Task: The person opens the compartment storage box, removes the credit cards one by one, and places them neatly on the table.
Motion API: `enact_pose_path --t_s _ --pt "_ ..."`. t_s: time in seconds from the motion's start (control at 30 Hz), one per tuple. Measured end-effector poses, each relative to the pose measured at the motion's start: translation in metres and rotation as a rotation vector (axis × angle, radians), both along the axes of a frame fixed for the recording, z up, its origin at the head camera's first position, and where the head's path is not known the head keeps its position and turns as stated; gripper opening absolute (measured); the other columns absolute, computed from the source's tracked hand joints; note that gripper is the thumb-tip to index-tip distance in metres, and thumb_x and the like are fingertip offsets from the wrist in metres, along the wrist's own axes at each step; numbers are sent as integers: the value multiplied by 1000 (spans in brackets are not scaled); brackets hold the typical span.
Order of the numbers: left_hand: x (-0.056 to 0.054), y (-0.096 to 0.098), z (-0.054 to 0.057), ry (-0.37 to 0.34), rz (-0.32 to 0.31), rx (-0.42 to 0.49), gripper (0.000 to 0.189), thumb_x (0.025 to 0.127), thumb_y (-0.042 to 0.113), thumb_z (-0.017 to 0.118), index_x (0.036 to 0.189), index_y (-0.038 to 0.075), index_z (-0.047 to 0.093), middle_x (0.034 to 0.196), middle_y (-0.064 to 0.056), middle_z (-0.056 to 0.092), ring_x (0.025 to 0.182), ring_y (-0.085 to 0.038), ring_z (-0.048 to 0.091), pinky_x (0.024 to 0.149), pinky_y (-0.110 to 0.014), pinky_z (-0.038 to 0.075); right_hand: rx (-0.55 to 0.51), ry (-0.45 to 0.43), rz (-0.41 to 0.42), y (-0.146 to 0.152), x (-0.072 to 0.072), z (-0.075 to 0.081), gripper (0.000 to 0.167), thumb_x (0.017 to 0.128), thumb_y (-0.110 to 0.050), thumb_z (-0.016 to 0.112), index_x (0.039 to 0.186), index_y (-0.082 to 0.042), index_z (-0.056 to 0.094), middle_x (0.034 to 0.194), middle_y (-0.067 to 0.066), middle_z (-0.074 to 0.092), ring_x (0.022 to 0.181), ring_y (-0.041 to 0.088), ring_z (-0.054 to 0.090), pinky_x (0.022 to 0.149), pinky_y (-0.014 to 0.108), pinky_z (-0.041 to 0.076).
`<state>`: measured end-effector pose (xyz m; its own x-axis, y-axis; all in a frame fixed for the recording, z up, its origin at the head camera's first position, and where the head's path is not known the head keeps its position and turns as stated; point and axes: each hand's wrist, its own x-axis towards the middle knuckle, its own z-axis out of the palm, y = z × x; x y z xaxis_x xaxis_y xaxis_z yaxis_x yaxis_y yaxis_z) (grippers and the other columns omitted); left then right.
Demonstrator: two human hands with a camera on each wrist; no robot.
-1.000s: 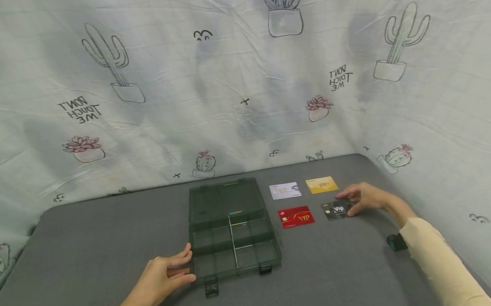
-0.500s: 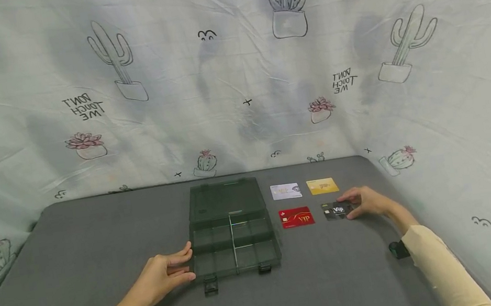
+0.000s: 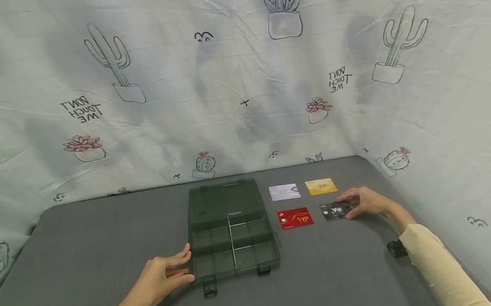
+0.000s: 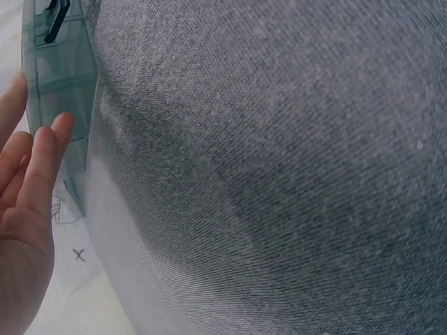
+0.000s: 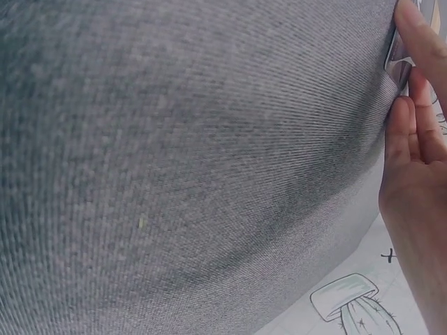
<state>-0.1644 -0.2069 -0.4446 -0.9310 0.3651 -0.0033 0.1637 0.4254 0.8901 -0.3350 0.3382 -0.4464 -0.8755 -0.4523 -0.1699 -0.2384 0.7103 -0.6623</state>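
Note:
My left hand (image 3: 155,280) is at the left side of a dark green see-through plastic box (image 3: 233,247). Its straight fingers and thumb touch or nearly touch the box wall, and in the left wrist view they lie along the green side (image 4: 66,91). The lid (image 3: 224,201) is raised back, showing divided compartments. On the table, a black VIP card (image 3: 332,211) lies flat, with my right hand (image 3: 367,202) at its right end. Thumb and forefinger lie extended at the card's near and far edges. In the right wrist view only the card's edge (image 5: 398,52) shows.
A red VIP card (image 3: 295,218) lies between the box and the black card. Behind them are a silver card (image 3: 284,192) and a yellow card (image 3: 321,186). Two latches, one a dark clasp (image 3: 209,287), jut from the box front. Printed cloth (image 3: 238,69) surrounds the grey table (image 3: 96,238).
The head view shifts slightly. Both hands, the box and the cards hold their places relative to one another.

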Motion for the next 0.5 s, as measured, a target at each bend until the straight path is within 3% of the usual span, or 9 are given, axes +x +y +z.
enact_pose_path --t_s 0.33,0.5 --pt "-3 0 2 9 3 -17 64 80 19 77 127 -17 51 141 -31 35 108 -40 61 86 -29 57 16 -13 -32 -2 -2 0 54 69 -7 85 118 2 66 125 27 56 116 46 52 99 58 45" --pt "-4 -4 9 12 -42 -46 64 85 24 73 130 -14 50 143 -32 35 115 -44 55 88 -34 56 9 -32 -47 1 0 0 56 69 -6 85 120 3 65 125 28 56 114 46 53 98 57 46"
